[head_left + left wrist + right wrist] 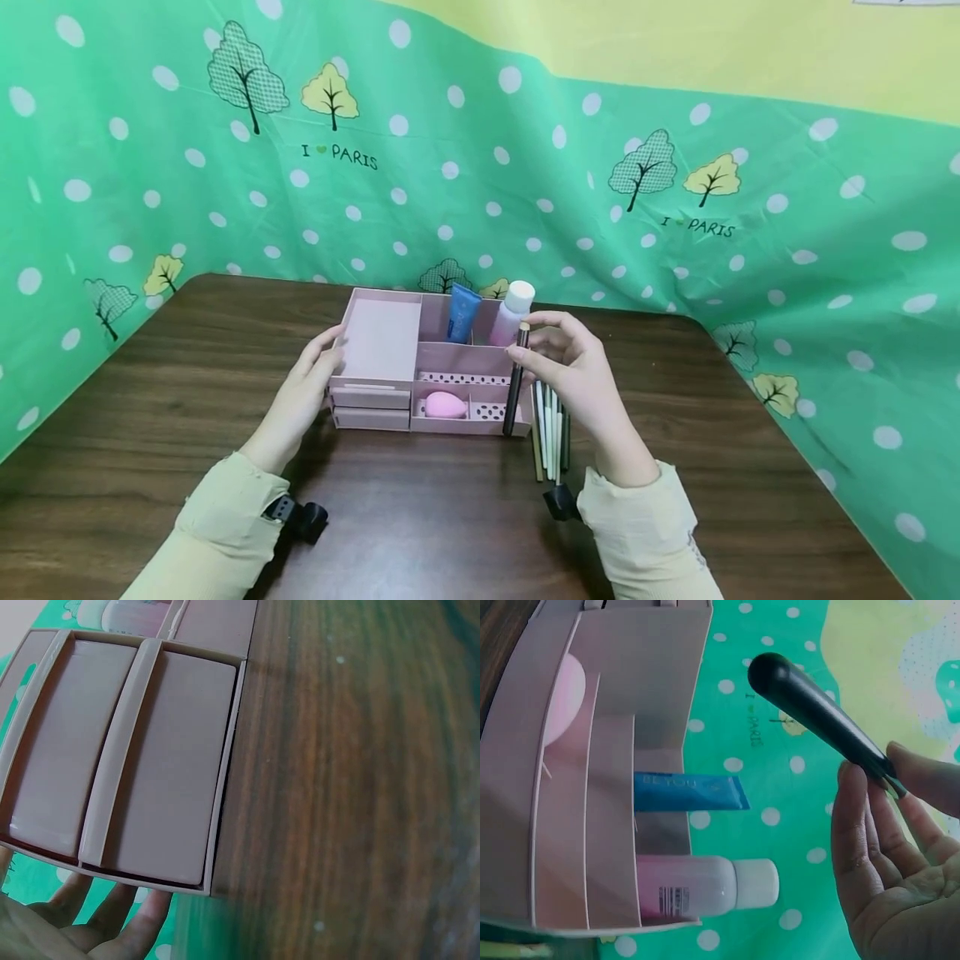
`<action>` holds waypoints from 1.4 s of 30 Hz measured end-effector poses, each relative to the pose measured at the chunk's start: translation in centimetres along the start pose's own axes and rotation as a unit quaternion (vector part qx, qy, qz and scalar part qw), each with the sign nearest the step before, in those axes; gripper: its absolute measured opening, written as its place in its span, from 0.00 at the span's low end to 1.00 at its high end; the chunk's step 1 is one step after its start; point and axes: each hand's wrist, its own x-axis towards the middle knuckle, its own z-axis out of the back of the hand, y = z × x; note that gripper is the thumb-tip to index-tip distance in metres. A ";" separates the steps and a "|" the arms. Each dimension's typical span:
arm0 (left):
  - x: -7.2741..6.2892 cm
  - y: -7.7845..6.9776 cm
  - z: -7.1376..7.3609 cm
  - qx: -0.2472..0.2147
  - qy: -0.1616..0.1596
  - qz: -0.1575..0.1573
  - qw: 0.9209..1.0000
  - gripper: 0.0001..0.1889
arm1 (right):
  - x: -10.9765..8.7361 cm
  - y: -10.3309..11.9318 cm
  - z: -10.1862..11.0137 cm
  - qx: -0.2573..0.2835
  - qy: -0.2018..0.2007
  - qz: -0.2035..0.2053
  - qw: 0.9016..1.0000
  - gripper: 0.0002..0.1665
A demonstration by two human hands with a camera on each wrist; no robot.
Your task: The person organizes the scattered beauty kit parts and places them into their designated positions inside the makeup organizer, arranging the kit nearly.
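Observation:
My left hand [292, 400] rests against the left side of a pink desktop organizer [378, 337], its fingers [112, 919] spread along that side in the left wrist view. My right hand [573, 367] pinches a slim black stick [515, 387] with a pale tip near its top end, between thumb and fingers. The stick stands nearly upright before the organizer's right front corner. In the right wrist view its rounded black end [769, 673] points away from the hand. A blue tube [462, 312] and a white-capped bottle [513, 312] stand in the back compartments; a pink makeup sponge [446, 406] sits in front.
Several slim sticks [551, 429], white, green and gold, lie on the brown table [420, 517] beside the organizer's right side. Two drawers [169, 769] fill its left front. A green dotted cloth [450, 208] hangs behind the table.

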 end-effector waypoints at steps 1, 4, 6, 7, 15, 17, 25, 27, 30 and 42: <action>0.0 0.0 0.0 -0.002 -0.001 -0.001 1.000 0.30 | 0.0 0.1 -0.2 0.010 -0.004 0.000 1.000 0.21; -0.1 -0.1 0.1 -0.009 -0.001 -0.006 1.000 0.30 | -0.2 0.6 -1.3 0.051 -0.013 -0.004 0.999 0.21; -0.1 -0.2 0.2 -0.012 -0.002 -0.008 1.000 0.30 | -0.3 0.9 -2.1 0.086 -0.011 -0.010 0.996 0.21; -0.1 -0.2 0.2 -0.011 -0.003 -0.009 1.000 0.30 | -0.4 1.0 -2.5 0.097 -0.007 -0.012 0.995 0.21; 0.2 -0.1 0.2 0.003 -0.005 -0.001 1.000 0.29 | -1.0 1.5 -4.9 0.140 -0.004 -0.004 0.990 0.21; 0.2 -0.1 0.2 0.005 -0.006 0.000 1.000 0.29 | -0.7 1.6 -5.3 0.134 -0.008 0.001 0.991 0.22; 0.2 -0.1 0.2 0.009 -0.005 0.003 1.000 0.29 | 1.4 1.8 -6.7 0.135 -0.017 0.014 0.991 0.21; 0.2 -0.1 0.1 0.010 -0.006 0.004 1.000 0.29 | 2.0 1.8 -7.0 0.135 -0.016 0.015 0.991 0.21; 0.1 -0.1 0.2 0.011 -0.010 0.004 1.000 0.29 | 3.0 2.0 -7.6 0.126 -0.010 0.011 0.992 0.22; 0.2 0.1 0.2 0.013 -0.015 0.005 1.000 0.28 | 7.3 1.8 -9.2 0.125 -0.002 -0.032 0.992 0.22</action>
